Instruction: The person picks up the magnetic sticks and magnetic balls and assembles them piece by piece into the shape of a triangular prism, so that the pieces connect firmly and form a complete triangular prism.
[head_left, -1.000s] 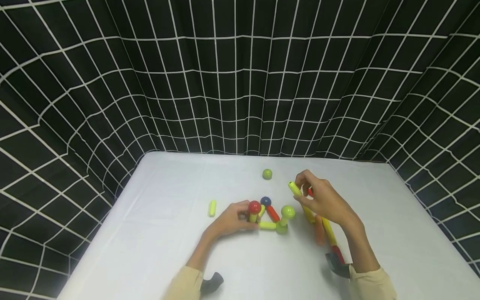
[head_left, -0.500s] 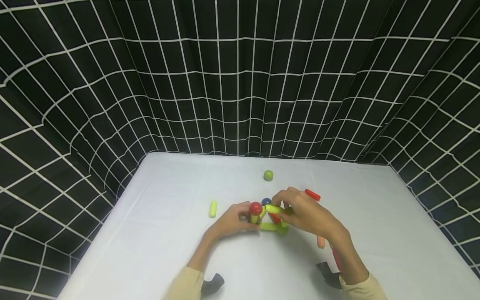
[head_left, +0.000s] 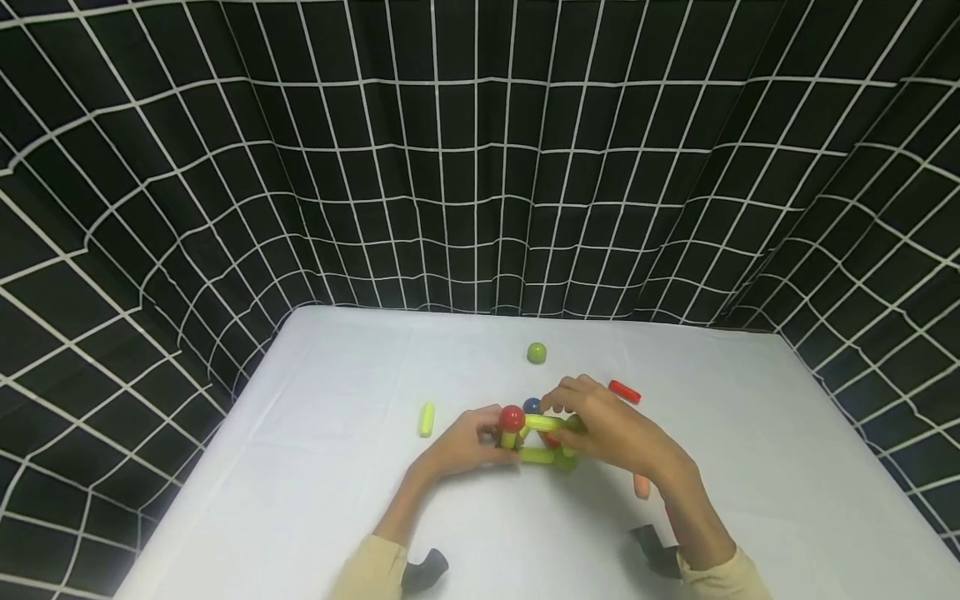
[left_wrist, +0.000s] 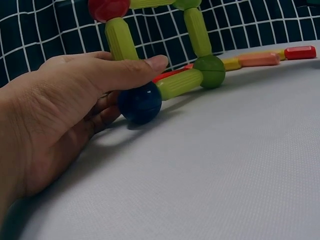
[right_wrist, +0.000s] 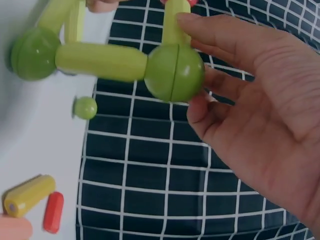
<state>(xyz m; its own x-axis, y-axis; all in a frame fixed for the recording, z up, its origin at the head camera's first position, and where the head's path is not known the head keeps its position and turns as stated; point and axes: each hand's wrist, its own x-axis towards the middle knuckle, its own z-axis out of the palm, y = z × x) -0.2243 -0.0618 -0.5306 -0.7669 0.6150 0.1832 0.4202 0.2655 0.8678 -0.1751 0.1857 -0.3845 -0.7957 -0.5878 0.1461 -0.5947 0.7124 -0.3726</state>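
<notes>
A frame of coloured balls and yellow-green rods stands on the white table. My left hand (head_left: 461,446) grips its left corner; in the left wrist view the thumb lies across the blue ball (left_wrist: 140,102) at the foot of an upright rod (left_wrist: 121,40). That rod carries a red ball (head_left: 512,418) on top. My right hand (head_left: 618,429) pinches the top rod (head_left: 543,423), which spans from the red ball to the upper green ball (right_wrist: 172,72). A second upright rod (right_wrist: 102,61) joins this ball to a lower green ball (right_wrist: 35,54).
A loose yellow-green rod (head_left: 427,419) lies left of the frame, and a loose green ball (head_left: 537,352) behind it. To the right are a red rod (head_left: 625,392), an orange rod (head_left: 641,485) and a yellow rod (right_wrist: 30,195). A black gridded curtain (head_left: 480,167) surrounds the table.
My right hand has carried the yellow-green rod leftward from the right side, and it now bridges the red and upper green balls. The left hand stays at the frame's corner.
</notes>
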